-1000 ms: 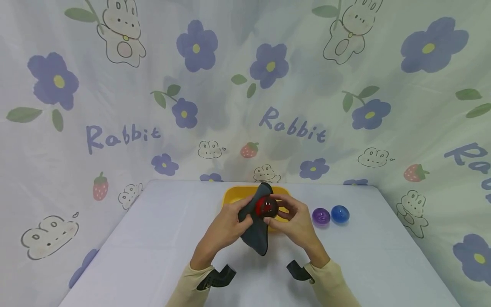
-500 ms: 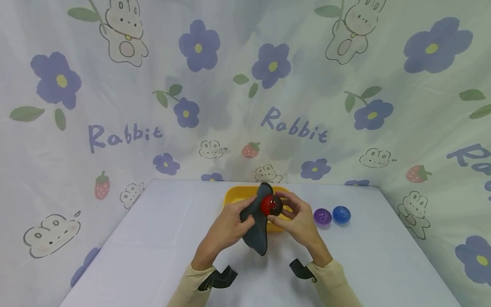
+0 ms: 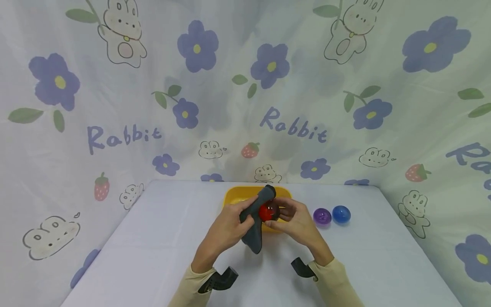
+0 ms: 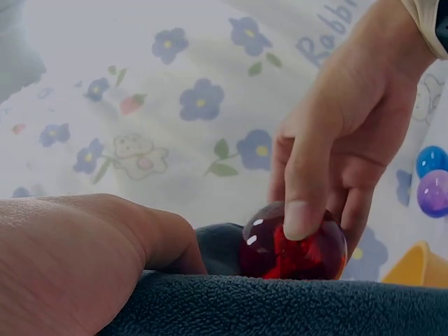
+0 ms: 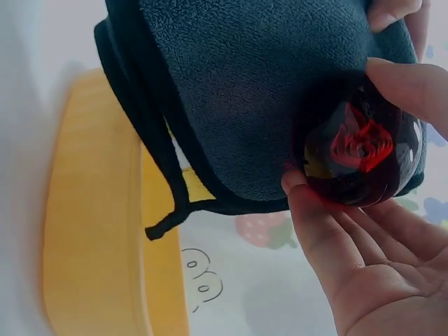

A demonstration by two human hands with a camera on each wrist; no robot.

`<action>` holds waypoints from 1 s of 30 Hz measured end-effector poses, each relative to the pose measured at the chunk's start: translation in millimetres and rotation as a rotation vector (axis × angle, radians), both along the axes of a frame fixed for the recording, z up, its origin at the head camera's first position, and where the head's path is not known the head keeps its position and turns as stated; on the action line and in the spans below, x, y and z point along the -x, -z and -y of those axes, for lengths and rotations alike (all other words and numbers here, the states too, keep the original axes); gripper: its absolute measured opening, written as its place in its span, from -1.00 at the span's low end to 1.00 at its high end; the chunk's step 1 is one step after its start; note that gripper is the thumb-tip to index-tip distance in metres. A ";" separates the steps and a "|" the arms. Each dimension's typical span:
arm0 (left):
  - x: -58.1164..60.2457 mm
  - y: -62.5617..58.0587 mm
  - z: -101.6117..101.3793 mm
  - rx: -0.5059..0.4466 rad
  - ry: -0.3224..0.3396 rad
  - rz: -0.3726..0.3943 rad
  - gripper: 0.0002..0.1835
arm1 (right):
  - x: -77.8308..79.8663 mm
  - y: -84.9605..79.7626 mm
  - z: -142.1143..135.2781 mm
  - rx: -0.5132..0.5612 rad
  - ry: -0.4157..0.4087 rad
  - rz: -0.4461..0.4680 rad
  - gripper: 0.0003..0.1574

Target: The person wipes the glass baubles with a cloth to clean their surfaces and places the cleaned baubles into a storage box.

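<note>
A clear red ball (image 3: 270,210) with a swirl inside is pinched between the thumb and fingers of my right hand (image 3: 297,219). My left hand (image 3: 230,224) grips a dark grey-blue cloth (image 3: 253,234) with dark edging. The cloth lies against the ball's left side, and its lower end hangs down. In the right wrist view, the ball (image 5: 360,140) sits in front of the fuzzy cloth (image 5: 231,91), which has a small loop at its corner. From the left wrist, the cloth's edge (image 4: 294,304) hides the ball's lower part.
Behind the hands, a yellow bin (image 3: 234,194) stands on the white table (image 3: 153,238). A purple ball (image 3: 322,217) and a blue ball (image 3: 341,214) lie side by side to the right. A patterned curtain (image 3: 230,94) surrounds the table at the back and sides.
The cloth has tilted, its top end swinging right and its lower end left. Compared with half a second ago, the red ball is slightly lower and turned. Both hands keep their holds.
</note>
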State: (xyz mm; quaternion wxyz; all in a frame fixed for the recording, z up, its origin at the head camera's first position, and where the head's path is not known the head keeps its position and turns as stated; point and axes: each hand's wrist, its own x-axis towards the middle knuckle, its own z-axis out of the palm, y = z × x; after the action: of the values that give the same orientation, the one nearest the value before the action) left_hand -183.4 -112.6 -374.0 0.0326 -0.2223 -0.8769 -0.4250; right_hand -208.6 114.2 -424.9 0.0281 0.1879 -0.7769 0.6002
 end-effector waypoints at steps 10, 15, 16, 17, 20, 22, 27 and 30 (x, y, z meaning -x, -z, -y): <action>2.8 3.1 0.3 -0.004 0.005 -0.053 -0.42 | -1.3 2.6 3.0 -0.108 0.009 -0.078 -0.33; 5.4 3.2 2.1 -0.005 0.012 -0.050 -0.42 | -3.8 0.1 4.3 -0.096 -0.038 -0.099 -0.31; 5.9 3.5 2.8 -0.002 0.014 -0.057 -0.42 | -4.5 -0.7 4.6 -0.092 -0.042 -0.104 -0.31; 6.4 3.8 3.4 -0.003 0.016 -0.066 -0.41 | -5.3 -1.5 4.9 -0.088 -0.043 -0.112 -0.31; 7.7 4.7 4.8 -0.006 0.024 -0.084 -0.41 | -7.1 -3.9 5.8 -0.059 -0.043 -0.136 -0.31; 8.4 4.8 5.1 -0.011 0.027 -0.082 -0.41 | -7.9 -5.2 6.7 -0.028 -0.041 -0.153 -0.32; 9.9 5.7 5.4 -0.016 0.031 -0.062 -0.40 | -8.7 -5.4 8.9 0.047 -0.010 -0.196 -0.31; 9.9 6.8 5.2 -0.019 0.030 -0.048 -0.40 | -7.8 -3.4 9.1 0.083 0.023 -0.233 -0.29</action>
State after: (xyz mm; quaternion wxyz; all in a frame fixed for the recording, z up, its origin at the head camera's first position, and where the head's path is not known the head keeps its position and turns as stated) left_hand -193.3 -117.8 -380.8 0.0491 -0.2450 -0.8684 -0.4282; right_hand -200.8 105.1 -421.4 0.1330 0.2460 -0.7452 0.6054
